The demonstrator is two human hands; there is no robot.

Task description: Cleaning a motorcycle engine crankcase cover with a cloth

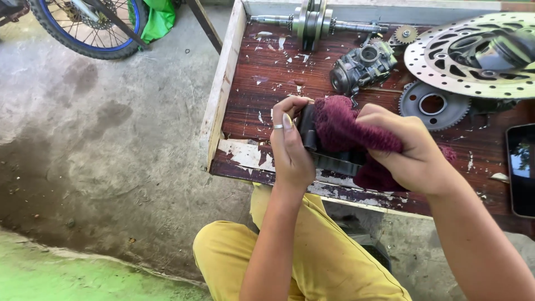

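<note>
While the left hand [290,146] grips a dark metal part [326,153] at centre frame, the right hand [409,150] presses a maroon rag [345,131] onto it, wiping apparently under way, other parts untouched on the bench [245,156].

Dark part [320,150] under maroon rag [348,131]

I see a worn wooden desk [245,120] with dark red, peeling paint and a pale raised edge. On it lie a crankshaft [315,22], a carburetor [361,69], a small gear [405,34], a toothed sprocket [433,105], a perforated brake disc [446,69] and a dark phone [522,167].
</note>
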